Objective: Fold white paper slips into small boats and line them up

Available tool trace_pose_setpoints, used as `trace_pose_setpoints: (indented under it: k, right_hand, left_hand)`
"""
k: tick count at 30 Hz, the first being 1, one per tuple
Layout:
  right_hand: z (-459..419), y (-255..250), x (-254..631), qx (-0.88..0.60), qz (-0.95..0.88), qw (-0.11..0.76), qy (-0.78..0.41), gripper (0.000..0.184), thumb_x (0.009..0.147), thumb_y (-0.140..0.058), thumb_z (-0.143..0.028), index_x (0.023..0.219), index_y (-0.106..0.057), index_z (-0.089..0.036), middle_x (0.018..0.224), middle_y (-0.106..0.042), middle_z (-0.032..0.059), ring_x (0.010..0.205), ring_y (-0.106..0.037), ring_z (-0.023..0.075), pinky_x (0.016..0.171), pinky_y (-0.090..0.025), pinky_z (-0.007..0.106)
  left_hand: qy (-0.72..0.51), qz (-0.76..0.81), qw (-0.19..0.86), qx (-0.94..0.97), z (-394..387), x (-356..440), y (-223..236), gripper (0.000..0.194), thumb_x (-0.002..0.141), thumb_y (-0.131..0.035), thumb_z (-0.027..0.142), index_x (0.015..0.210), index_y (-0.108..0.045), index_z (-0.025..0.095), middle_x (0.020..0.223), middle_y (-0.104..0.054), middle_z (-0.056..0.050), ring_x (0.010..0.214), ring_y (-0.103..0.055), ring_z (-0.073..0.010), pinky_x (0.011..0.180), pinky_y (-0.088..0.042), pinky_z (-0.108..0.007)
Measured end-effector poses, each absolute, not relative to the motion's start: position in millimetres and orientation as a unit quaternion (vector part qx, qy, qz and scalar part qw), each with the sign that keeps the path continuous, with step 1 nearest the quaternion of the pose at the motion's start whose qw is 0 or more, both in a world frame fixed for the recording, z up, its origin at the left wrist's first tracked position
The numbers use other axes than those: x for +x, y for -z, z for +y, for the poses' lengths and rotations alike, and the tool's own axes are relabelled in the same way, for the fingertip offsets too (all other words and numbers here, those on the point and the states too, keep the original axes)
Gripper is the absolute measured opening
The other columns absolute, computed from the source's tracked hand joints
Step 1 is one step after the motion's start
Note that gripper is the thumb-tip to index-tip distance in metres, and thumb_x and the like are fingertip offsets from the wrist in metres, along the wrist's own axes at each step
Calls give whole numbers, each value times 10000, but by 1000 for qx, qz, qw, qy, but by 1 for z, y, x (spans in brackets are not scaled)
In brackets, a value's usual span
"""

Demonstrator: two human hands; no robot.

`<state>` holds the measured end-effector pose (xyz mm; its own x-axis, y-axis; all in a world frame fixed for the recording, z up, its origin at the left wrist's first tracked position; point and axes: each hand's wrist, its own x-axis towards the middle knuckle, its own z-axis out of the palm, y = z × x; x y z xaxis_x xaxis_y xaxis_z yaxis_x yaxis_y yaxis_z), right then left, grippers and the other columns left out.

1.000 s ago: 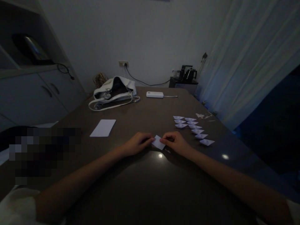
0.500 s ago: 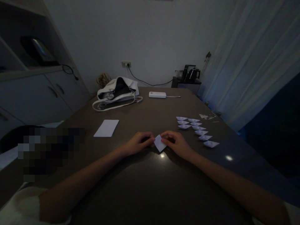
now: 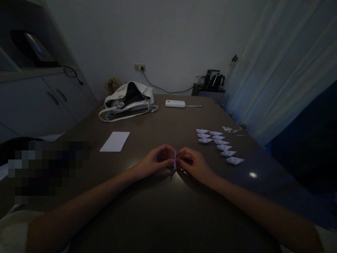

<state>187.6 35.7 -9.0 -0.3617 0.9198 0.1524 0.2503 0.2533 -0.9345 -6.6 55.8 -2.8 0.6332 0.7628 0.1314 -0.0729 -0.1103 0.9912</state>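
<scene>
Between my hands a small folded piece of white paper (image 3: 175, 160) is held on edge, so only a thin upright strip of it shows. My left hand (image 3: 158, 160) pinches it from the left with thumb and fingers. From the right, my right hand (image 3: 194, 162) grips it the same way, its fingertips partly hidden behind the paper. Several small white paper boats (image 3: 223, 147) stand in two slanting rows to the right of my hands. A stack of white paper sheets (image 3: 115, 141) lies on the left.
A white handbag (image 3: 129, 100) rests at the back left of the dark table (image 3: 168, 211). Behind the boats is a white power bank (image 3: 175, 103) with a short cable. Paper scraps (image 3: 231, 129) lie near the right edge. An electric kettle (image 3: 216, 82) stands beyond the table.
The folded paper was a flat diamond facing me; now it is turned edge-on between my hands. Both hands have closed in around it. The view has shifted slightly.
</scene>
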Motion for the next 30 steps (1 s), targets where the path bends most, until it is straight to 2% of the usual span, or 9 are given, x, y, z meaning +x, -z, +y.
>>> trace_pose_setpoints:
  k: [5,9,12,24,30]
  right_hand:
    - [36,7,187,-437,-704,373,-417,132,813,-619,-293,827,-600,-163,709,-620,11,613,-589,127,561,-460,246]
    - [37,8,187,-419,-676,383,-470,207,807,-632,-364,848,-605,-163,759,-653,34,680,-635,148,618,-504,270]
    - [36,8,187,-418,-678,378,-471,238,764,-684,-375,853,-608,-168,749,-660,29,666,-632,147,613,-496,265]
    - [36,6,186,-409,-670,387,-485,261,728,-720,-386,802,-608,-162,719,-634,15,634,-599,131,594,-473,254]
    - [35,7,188,-389,-675,385,-495,244,794,-657,-389,849,-607,-157,756,-627,19,643,-600,123,594,-484,247]
  left_hand:
    - [-327,281,594,680,54,-7,1,248,804,-662,207,1010,-545,133,920,-631,-42,822,-621,-145,755,-495,-308]
    - [-323,284,595,679,52,-5,5,352,742,-722,191,1021,-512,144,834,-652,-25,785,-642,-153,720,-492,-303]
    - [-328,290,585,683,51,-4,7,404,705,-754,187,1012,-494,154,814,-652,-20,770,-644,-154,692,-485,-287]
    - [-319,266,606,678,50,-6,6,409,714,-750,178,1026,-486,157,854,-640,-28,801,-630,-159,715,-473,-303]
    - [-323,272,606,674,50,-5,4,409,707,-752,180,1015,-486,151,839,-642,-31,799,-632,-170,721,-472,-317]
